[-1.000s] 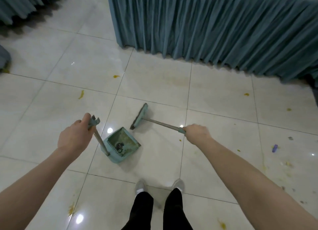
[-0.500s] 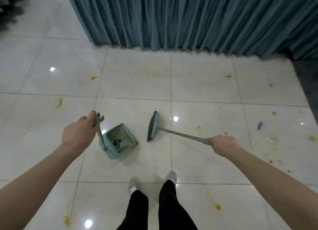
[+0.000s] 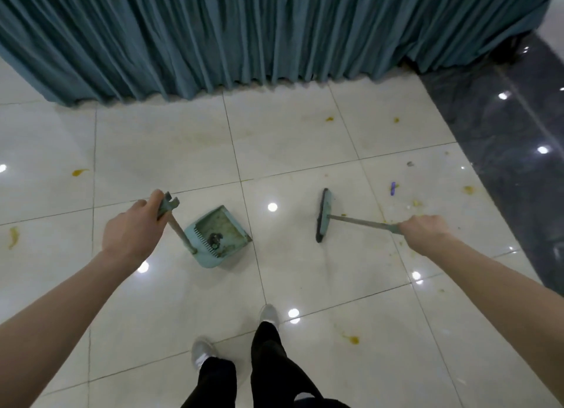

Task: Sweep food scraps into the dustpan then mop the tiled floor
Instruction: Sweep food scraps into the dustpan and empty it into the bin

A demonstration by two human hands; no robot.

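My left hand [image 3: 132,232] grips the top of the upright handle of a teal dustpan [image 3: 218,237], which rests on the pale tiled floor [image 3: 152,151] with a dark clump of scraps inside. My right hand [image 3: 424,230] holds the thin handle of a teal broom [image 3: 323,214]. The broom head sits on the floor to the right of the dustpan, a gap between them. Yellow food scraps [image 3: 415,203] and a small purple piece [image 3: 393,188] lie scattered to the right of the broom head.
A pleated teal curtain [image 3: 274,32] hangs to the floor across the back. Dark glossy flooring [image 3: 503,139] borders the tiles on the right. Yellow smears [image 3: 80,172] mark the tiles at the left and one [image 3: 352,339] near my shoes [image 3: 268,314].
The view has swung right. The broom head moved further right, away from the dustpan and toward the scattered scraps. My left hand still holds the dustpan handle.
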